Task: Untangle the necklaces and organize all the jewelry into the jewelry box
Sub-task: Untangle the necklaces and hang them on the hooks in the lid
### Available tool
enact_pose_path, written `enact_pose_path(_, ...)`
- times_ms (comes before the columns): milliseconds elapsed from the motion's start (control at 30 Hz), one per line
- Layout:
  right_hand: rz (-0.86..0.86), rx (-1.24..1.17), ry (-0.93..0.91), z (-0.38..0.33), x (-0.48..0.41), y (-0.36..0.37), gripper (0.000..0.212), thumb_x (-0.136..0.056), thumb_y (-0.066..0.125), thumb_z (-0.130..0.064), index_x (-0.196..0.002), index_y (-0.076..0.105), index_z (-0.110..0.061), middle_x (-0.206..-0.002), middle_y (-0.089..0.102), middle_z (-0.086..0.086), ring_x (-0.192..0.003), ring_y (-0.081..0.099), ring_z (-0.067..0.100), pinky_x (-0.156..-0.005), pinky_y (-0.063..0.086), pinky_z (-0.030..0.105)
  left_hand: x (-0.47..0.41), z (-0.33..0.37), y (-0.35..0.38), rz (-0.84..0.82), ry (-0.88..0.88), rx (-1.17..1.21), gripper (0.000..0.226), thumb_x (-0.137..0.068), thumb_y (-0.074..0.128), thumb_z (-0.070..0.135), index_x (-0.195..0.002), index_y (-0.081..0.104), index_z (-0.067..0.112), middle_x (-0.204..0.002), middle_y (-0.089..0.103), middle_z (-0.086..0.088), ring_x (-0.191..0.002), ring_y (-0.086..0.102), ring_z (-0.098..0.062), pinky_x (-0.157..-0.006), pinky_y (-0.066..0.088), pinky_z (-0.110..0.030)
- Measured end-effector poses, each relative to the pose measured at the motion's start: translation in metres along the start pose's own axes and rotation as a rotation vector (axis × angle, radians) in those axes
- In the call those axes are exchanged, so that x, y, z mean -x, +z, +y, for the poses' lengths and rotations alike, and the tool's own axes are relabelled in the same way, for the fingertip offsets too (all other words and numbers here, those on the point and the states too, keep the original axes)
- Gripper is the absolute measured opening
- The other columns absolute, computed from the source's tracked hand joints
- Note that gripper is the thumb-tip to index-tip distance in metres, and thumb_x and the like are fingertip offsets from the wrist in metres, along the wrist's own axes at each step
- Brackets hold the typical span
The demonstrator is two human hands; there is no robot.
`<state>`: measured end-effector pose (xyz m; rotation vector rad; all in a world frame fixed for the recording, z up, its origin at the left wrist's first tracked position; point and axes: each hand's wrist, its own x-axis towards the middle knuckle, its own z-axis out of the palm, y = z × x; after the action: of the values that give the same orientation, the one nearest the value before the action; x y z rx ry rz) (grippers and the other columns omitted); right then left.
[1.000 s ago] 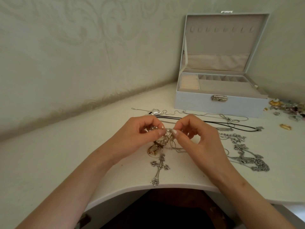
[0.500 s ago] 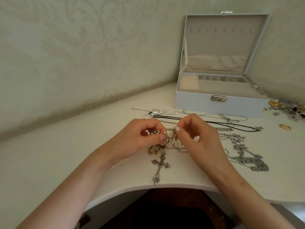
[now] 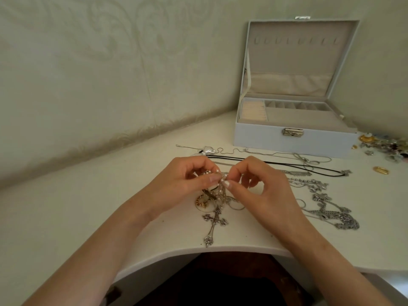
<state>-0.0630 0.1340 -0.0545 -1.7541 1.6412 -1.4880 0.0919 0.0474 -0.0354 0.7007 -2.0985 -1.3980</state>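
Fingers on both hands are curled in tight, thumb and forefinger tips nearly nose to nose, each pinching a bit of the same pearl-and-chain tangle. The left hand holds the beaded clump and the right hand nips a strand right at the knot, so neither is nearer: the snarl sits dead between them. From the pinch it hangs down toward the person and trails onto the counter. It ends in a spiky silver cross pendant whose long axis runs toward the counter's near edge. A round gold pendant lies just under the left fingers. My guess is the next pull has to go sideways, hands apart, across that hanging line. The pearls look tiny and smooth, the chains thin and snaggy. Just past the fingers a black cord stretches out, with chunkier silver chains off to the right of the right hand. The jewelry box stands open well beyond the fingers and to the right, pale blue-grey outside with soft beige lining.
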Motion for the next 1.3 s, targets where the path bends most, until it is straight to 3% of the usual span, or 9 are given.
enact_pose_path(167, 0.032, -0.026, 0.005, -0.0008, -0.0005, 0.0005, 0.004, -0.073, 0.062, -0.024, -0.071, 0.059, -0.026, -0.071, 0.060, -0.015, -0.066, 0.050, 0.003, -0.065, 0.038, 0.011, 0.0000, -0.0001, -0.0005, 0.006, 0.004, -0.012, 0.015, -0.078, 0.064, 0.031, -0.083, 0.067, 0.018, -0.080, 0.068, 0.003, -0.078, 0.062, -0.013, -0.078, 0.050, -0.027)
enact_pose_path(300, 0.052, -0.023, 0.002, -0.0003, -0.0007, 0.0005, 0.005, -0.073, 0.062, -0.023, -0.071, 0.059, -0.027, -0.070, 0.060, -0.014, -0.065, 0.050, 0.005, -0.064, 0.039, 0.015, 0.0005, -0.0004, -0.0005, 0.010, -0.001, -0.006, 0.016, -0.080, 0.068, 0.033, -0.083, 0.067, 0.018, -0.080, 0.068, 0.000, -0.078, 0.061, -0.017, -0.080, 0.049, -0.033)
enact_pose_path(433, 0.066, -0.017, -0.005, 0.0002, -0.0008, 0.0006, 0.004, -0.072, 0.061, -0.024, -0.071, 0.060, -0.027, -0.070, 0.060, -0.012, -0.064, 0.051, 0.006, -0.063, 0.039, 0.015, 0.0002, -0.0001, -0.0006, 0.014, 0.002, -0.012, 0.014, -0.077, 0.063, 0.032, -0.081, 0.067, 0.020, -0.078, 0.067, 0.004, -0.077, 0.060, -0.015, -0.078, 0.048, -0.030)
enact_pose_path(667, 0.046, 0.006, 0.008, 0.0028, -0.0018, 0.0022, 0.002, -0.071, 0.062, -0.025, -0.071, 0.062, -0.027, -0.068, 0.060, -0.010, -0.062, 0.051, 0.007, -0.060, 0.042, 0.019, -0.0002, -0.0024, -0.0004, 0.040, 0.000, -0.012, 0.014, -0.075, 0.064, 0.032, -0.078, 0.067, 0.019, -0.078, 0.067, -0.004, -0.076, 0.057, -0.019, -0.077, 0.046, -0.035)
enact_pose_path(833, 0.032, 0.002, 0.012, 0.0032, -0.0008, 0.0013, 0.013, -0.075, 0.068, -0.015, -0.070, 0.063, -0.026, -0.066, 0.060, -0.010, -0.060, 0.050, 0.007, -0.059, 0.042, 0.021, -0.0002, -0.0040, -0.0004, 0.046, -0.006, -0.016, 0.011, -0.075, 0.063, 0.034, -0.074, 0.067, 0.023, -0.076, 0.066, -0.002, -0.075, 0.054, -0.019, -0.076, 0.044, -0.033)
enact_pose_path(1067, 0.059, -0.008, 0.034, -0.0001, 0.0003, -0.0003, 0.021, -0.079, 0.068, -0.004, -0.070, 0.060, -0.023, -0.065, 0.059, -0.009, -0.060, 0.047, 0.005, -0.060, 0.040, 0.015, 0.0005, -0.0029, -0.0013, 0.009, 0.001, -0.026, 0.013, -0.075, 0.063, 0.030, -0.078, 0.065, 0.018, -0.075, 0.065, 0.003, -0.074, 0.055, -0.015, -0.073, 0.045, -0.028)
enact_pose_path(1300, 0.063, -0.052, 0.006, -0.0047, 0.0008, -0.0010, 0.007, -0.077, 0.060, -0.019, -0.072, 0.058, -0.025, -0.065, 0.057, -0.016, -0.061, 0.047, 0.003, -0.062, 0.039, 0.012, 0.0001, -0.0024, -0.0003, 0.025, -0.008, -0.052, 0.017, -0.074, 0.063, 0.032, -0.080, 0.067, 0.016, -0.075, 0.065, 0.004, -0.074, 0.053, -0.016, -0.072, 0.042, -0.029)
